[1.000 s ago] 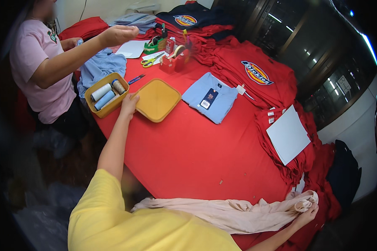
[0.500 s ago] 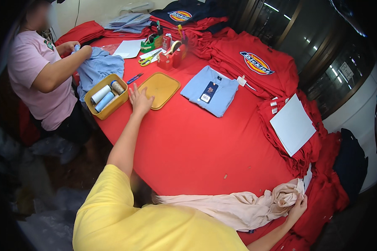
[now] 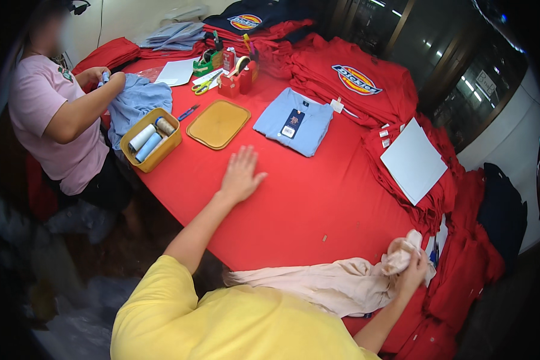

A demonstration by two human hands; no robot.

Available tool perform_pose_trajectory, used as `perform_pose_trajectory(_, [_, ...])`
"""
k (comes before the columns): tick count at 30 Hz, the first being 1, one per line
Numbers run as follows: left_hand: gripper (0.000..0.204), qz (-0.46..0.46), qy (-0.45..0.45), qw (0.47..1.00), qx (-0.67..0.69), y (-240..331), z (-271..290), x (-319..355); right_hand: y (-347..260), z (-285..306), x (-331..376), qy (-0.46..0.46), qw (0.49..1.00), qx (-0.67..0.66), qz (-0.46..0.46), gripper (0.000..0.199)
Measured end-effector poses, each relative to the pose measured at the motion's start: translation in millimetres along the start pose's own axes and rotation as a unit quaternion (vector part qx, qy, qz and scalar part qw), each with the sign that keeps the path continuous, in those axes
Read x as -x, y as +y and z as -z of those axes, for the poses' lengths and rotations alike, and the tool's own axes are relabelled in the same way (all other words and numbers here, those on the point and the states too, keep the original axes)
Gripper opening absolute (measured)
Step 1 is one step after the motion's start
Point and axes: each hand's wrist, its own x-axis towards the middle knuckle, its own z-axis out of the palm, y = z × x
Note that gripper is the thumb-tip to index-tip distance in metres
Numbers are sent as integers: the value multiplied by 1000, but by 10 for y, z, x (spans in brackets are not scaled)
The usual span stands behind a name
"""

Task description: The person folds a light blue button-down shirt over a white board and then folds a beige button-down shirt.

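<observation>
The yellow shirt (image 3: 234,324), cut off below, partly hides the beige cloth (image 3: 336,282)

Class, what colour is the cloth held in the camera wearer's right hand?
The cloth is pale pinkish beige; it shows best in the head view.

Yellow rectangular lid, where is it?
The lid lies left of centre in the head view, on the red table, between the yellow thread box and the folded light-blue shirt.
</observation>
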Motion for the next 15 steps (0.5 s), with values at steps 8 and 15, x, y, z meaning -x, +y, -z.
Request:
perform_pose_trajectory(8, [74, 17, -103, 994, -8, 289, 62, -196, -893, -852, 526, -234, 968, 11, 89, 17])
perform_pose_trajectory(15, [77, 277, -76, 955, -73, -153, 641, 956, -1150, -484, 714, -349, 933, -81, -28, 34])
